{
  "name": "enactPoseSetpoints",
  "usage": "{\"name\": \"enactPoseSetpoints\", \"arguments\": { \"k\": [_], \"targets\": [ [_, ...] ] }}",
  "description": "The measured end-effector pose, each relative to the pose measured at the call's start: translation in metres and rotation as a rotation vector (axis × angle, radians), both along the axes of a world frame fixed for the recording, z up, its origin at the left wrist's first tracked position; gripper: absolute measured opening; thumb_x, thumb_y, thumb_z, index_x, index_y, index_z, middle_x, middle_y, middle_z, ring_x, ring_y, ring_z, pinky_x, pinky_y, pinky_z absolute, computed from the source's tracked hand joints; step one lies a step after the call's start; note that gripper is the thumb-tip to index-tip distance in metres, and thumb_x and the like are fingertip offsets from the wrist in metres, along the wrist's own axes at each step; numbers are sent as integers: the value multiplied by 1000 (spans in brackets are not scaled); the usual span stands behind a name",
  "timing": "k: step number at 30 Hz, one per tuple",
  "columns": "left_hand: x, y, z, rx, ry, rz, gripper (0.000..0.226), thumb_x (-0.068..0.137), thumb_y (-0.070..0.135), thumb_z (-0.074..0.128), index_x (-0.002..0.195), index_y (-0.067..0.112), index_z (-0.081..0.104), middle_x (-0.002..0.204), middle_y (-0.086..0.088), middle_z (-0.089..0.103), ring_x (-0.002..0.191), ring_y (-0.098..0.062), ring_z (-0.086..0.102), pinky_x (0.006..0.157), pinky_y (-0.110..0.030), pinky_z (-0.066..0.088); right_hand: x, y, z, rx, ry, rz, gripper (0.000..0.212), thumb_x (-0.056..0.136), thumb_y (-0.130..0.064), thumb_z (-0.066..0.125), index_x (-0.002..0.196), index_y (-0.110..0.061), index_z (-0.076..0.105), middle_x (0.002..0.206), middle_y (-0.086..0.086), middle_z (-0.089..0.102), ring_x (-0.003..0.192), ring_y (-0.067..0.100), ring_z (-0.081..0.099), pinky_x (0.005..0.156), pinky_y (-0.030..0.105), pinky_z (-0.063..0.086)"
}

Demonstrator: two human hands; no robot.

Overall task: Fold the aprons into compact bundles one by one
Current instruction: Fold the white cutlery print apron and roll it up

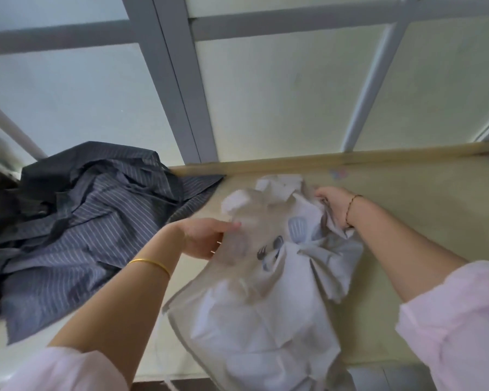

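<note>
The bench [407, 221] carries a heap of striped dark aprons [76, 221] at the left of the frame. The light printed apron [251, 292] sprawls at centre, crumpled, its lower edge overhanging (it could slide off). The right hand [333, 204] clamps bunched cloth; the left hand [206, 235] rests flat, fingers apart, so trapped creases may bulk the bundle.
</note>
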State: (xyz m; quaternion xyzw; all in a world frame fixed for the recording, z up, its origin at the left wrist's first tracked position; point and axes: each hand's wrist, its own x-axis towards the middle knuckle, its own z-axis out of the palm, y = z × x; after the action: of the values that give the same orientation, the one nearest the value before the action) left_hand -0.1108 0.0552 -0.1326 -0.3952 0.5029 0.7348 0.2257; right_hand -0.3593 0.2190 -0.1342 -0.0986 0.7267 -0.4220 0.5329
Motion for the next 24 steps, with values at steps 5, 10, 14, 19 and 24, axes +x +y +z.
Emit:
{"name": "enactPoseSetpoints", "arguments": {
  "k": [5, 10, 14, 19, 24],
  "targets": [
    [-6, 8, -9, -234, -78, 72, 33, 101, 17, 41, 126, -1, 52, 109, -16, 66, 90, -26, 63, 85, -36, 53, 4, 38, -1, 69, 334, 354, 32, 51, -11, 75, 73, -10, 51, 66, 7, 50, 60, 21, 49, 55, 27, 37],
    [10, 78, -7, -244, 23, -135, 26, 92, 0, 43, 111, 9, 58, 108, -14, 65, 98, -28, 63, 84, -32, 52, 38, 94, -22, 121, 861, 732, 33, 91, -26, 60, 70, -20, 35, 72, -5, 42, 80, 16, 44, 54, 21, 28],
    [26, 146, -18, -469, -62, -426, 27, 84, 4, 63, 109, 12, 62, 112, -13, 64, 101, -29, 62, 90, -37, 52, 65, 163, -43, 329, 466, 991, 24, 93, -32, 58, 90, -8, 55, 93, 11, 62, 88, 23, 57, 76, 35, 47],
    [63, 236, -37, -76, -333, -935, 46, 90, -4, 55, 135, -1, 45, 139, -19, 48, 129, -34, 46, 109, -45, 36, 96, 282, -57, 605, -179, 1051, 7, 94, -15, 57, 91, -11, 61, 68, 3, 71, 59, 14, 68, 51, 28, 57],
    [97, 264, -24, 35, -201, -506, 79, 64, 37, 86, 127, 0, 55, 131, -19, 57, 119, -31, 56, 103, -43, 44, 80, 360, -63, 307, 66, 359, 6, 86, -6, 64, 90, -1, 62, 63, 7, 69, 52, 17, 66, 43, 25, 52]
  ]
}}
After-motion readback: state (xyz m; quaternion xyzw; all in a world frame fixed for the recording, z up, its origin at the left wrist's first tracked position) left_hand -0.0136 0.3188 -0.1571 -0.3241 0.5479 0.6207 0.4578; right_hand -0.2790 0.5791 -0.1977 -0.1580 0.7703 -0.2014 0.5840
